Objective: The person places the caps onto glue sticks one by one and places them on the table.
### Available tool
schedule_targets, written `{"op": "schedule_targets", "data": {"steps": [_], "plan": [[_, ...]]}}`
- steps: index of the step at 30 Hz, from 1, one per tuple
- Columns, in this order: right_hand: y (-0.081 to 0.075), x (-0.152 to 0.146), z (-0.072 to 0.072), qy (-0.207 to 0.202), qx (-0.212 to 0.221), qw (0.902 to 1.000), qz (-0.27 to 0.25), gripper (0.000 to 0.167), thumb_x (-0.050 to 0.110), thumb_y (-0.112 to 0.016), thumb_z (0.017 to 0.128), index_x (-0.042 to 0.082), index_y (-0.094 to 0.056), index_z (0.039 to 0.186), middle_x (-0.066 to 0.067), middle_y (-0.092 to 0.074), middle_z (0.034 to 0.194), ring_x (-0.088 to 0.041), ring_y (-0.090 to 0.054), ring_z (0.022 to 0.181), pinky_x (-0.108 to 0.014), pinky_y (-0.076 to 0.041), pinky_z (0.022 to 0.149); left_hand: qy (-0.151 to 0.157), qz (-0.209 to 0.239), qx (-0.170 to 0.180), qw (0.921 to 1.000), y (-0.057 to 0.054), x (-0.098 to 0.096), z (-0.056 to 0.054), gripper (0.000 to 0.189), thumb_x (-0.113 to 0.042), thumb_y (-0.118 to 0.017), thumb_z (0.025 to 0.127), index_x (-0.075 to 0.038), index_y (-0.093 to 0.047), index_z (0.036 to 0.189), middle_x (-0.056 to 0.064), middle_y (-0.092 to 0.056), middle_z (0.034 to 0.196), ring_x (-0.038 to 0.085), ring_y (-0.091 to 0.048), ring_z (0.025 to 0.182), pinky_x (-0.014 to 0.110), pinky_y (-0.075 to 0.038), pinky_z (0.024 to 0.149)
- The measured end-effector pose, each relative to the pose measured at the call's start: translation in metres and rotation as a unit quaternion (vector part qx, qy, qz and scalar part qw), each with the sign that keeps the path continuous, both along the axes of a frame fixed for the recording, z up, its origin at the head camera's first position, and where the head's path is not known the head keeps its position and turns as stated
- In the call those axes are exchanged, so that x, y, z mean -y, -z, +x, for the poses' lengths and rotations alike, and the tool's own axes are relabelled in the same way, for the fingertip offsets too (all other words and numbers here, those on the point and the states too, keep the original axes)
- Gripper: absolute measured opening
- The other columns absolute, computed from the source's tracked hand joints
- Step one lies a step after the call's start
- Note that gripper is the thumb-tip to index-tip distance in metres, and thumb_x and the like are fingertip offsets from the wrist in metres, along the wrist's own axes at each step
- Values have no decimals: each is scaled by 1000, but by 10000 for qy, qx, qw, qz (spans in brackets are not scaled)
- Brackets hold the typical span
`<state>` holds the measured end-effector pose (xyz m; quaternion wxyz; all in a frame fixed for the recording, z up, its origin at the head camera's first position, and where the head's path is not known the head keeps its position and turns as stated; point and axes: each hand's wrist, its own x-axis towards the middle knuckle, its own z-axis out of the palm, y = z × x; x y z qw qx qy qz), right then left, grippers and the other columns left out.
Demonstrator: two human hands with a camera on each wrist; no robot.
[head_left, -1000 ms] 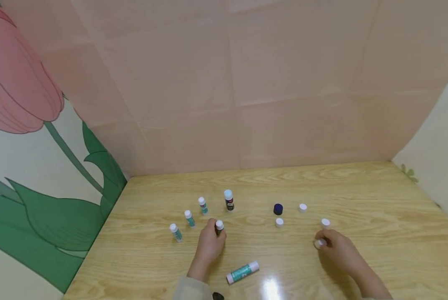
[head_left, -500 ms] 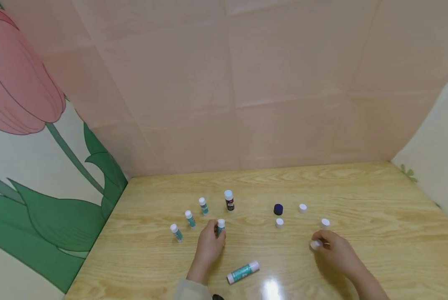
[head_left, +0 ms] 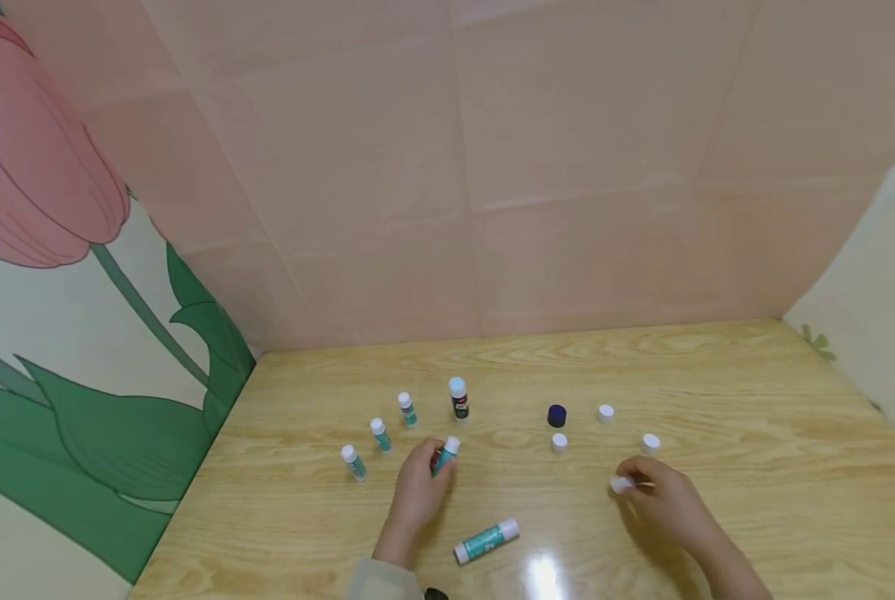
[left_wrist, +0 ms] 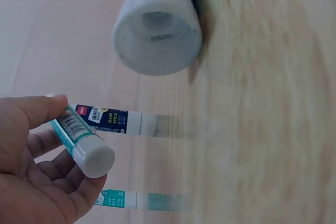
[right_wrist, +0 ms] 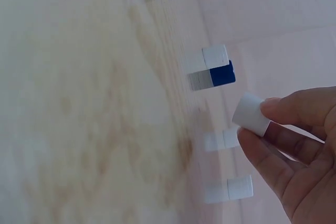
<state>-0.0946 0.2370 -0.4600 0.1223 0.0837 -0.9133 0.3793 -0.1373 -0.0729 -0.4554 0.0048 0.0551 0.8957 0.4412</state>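
My left hand (head_left: 420, 485) grips a small teal glue stick (head_left: 447, 454), whose white top leans to the right. In the left wrist view its barcode label and white lower end (left_wrist: 95, 157) show, thumb on one side and fingers on the other. Over on the right, my right hand (head_left: 667, 498) pinches a white cap (right_wrist: 251, 114) between thumb and fingers, just above the table. A larger teal glue stick (head_left: 487, 541) lies on its side between the hands, nearer me.
Beyond my left hand stand a dark glue stick (head_left: 458, 400) and several small teal ones, one being the leftmost glue stick (head_left: 353, 464). A navy cap (head_left: 557, 416) and white caps, including the rightmost white cap (head_left: 651, 443), stand farther back. A pink sheet (head_left: 462, 167) rises behind the table.
The glue stick in my left hand has turned from upright to tilted rightward. My right hand has shifted slightly left with the white cap. The other things stay in place.
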Motion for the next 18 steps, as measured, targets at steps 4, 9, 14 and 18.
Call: {"op": "schedule_targets", "data": {"steps": [4, 9, 14, 18], "plan": [[-1, 2, 1, 6, 55, 9999, -102, 21, -10, -66, 65, 3, -58, 80, -5, -59, 81, -23, -58, 76, -29, -49, 64, 92, 10, 73, 9999, 0, -1, 1, 27, -21, -56, 84, -7, -54, 106, -1, -49, 86, 13, -44, 77, 27, -40, 64], [-1, 3, 0, 42, 40, 9999, -96, 21, -9, -67, 65, 4, -58, 79, -4, -59, 79, -22, -58, 75, -29, -49, 64, 87, -15, 92, 9999, -1, -2, 3, 31, -22, -57, 83, -7, -54, 111, -2, -50, 88, 11, -45, 78, 27, -41, 67], [-1, 3, 1, 18, -47, 9999, -112, 21, -9, -66, 66, 4, -58, 79, -2, -58, 79, -16, -57, 75, -27, -49, 64, 113, -61, 16, 9999, -1, -2, 4, 35, -25, -56, 83, -7, -54, 114, -2, -51, 93, 11, -46, 82, 30, -43, 71], [-3, 5, 1, -39, -138, 9997, -221, 21, -9, -66, 65, 3, -58, 80, -2, -58, 78, -15, -57, 74, -27, -49, 63, 190, -100, -98, 9997, -2, -2, 5, 35, -24, -56, 83, -6, -55, 113, -1, -51, 94, 12, -47, 82, 30, -43, 71]]}}
